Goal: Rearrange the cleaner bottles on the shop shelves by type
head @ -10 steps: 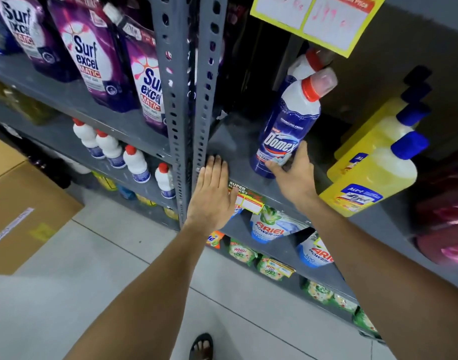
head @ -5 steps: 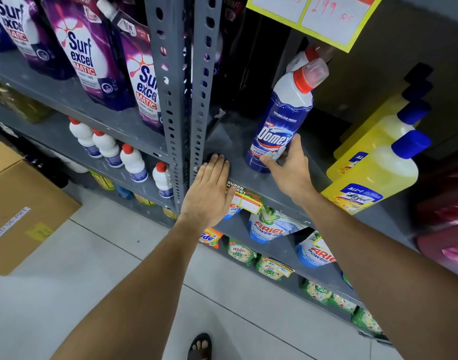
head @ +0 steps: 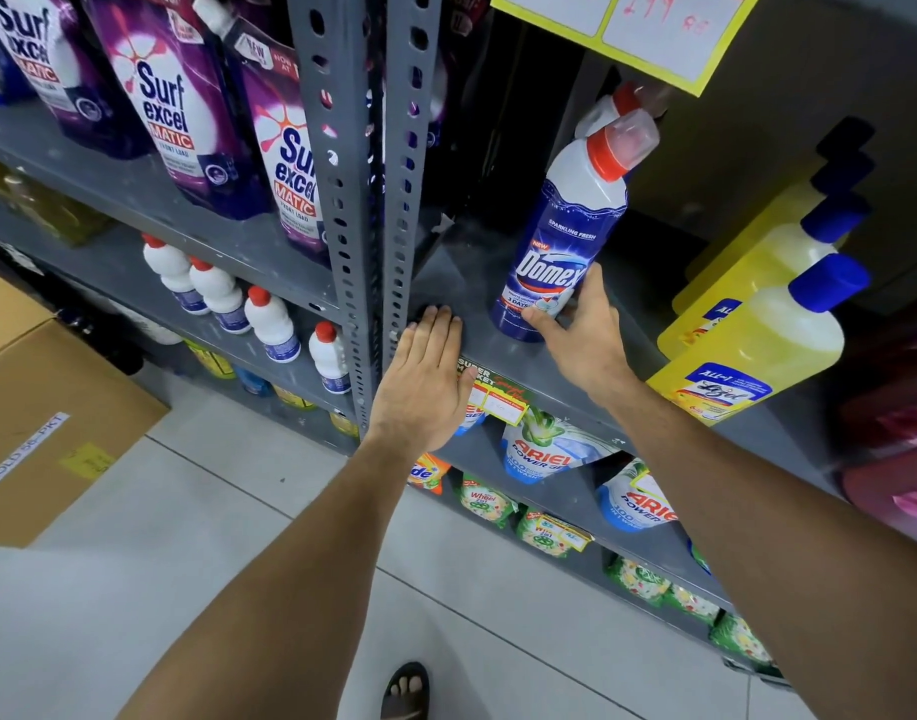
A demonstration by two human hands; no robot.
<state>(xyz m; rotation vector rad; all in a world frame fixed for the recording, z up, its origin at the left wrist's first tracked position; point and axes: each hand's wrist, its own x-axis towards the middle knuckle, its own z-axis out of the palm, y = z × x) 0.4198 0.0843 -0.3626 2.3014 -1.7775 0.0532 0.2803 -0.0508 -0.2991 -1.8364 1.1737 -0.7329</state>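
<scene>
A blue and white Domex bottle with a red cap stands on the grey shelf. My right hand wraps around the bottle's base, thumb in front and fingers on the right side. Behind it a second Domex bottle shows only its white neck and red cap. My left hand lies flat on the shelf's front edge, fingers together, beside the upright post, holding nothing. Yellow Lizol bottles with blue caps stand in a row to the right.
A perforated grey post divides the shelves. Purple Surf excel pouches fill the upper left shelf, small white red-capped bottles the one below. Ariel pouches hang under my hands. A cardboard box stands on the floor at left.
The right hand has slid the Domex bottle leftward along the shelf and stood it more upright. The left hand has stayed flat on the shelf edge.
</scene>
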